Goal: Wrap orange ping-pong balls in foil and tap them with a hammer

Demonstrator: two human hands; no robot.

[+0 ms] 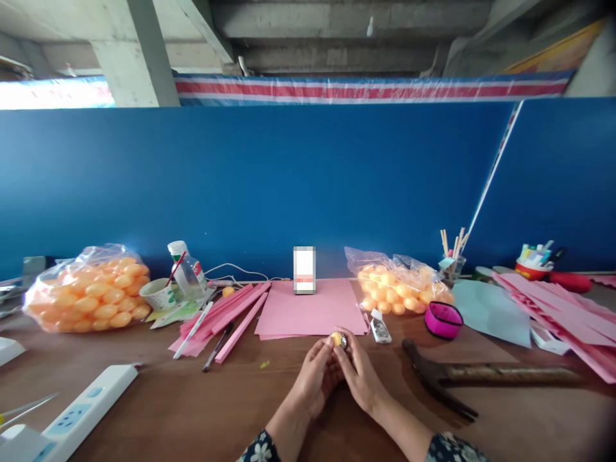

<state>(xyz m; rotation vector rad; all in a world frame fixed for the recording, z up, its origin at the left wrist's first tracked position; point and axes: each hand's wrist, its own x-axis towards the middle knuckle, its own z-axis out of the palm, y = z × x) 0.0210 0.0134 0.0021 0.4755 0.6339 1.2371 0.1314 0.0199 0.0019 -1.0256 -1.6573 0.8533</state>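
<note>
Both hands meet over the brown table just in front of the pink sheets (312, 308). Between the fingertips sits a small yellow-orange ball (336, 338) with a dark, shiny part at its right side, too small to make out. My left hand (315, 378) has its thumb and fingers closed on the ball from the left. My right hand (359, 375) pinches at its right side, fingers curled round the shiny part. A small white box (380, 327) with dark contents lies right of the fingertips.
Bags of orange balls stand at left (96, 295) and right (399, 285). A hammer (505, 375) lies right of my hands, a power strip (86, 410) at left. Pink strips (226, 314), a cup (158, 295), a bottle (185, 269) and a magenta band (443, 320) are around.
</note>
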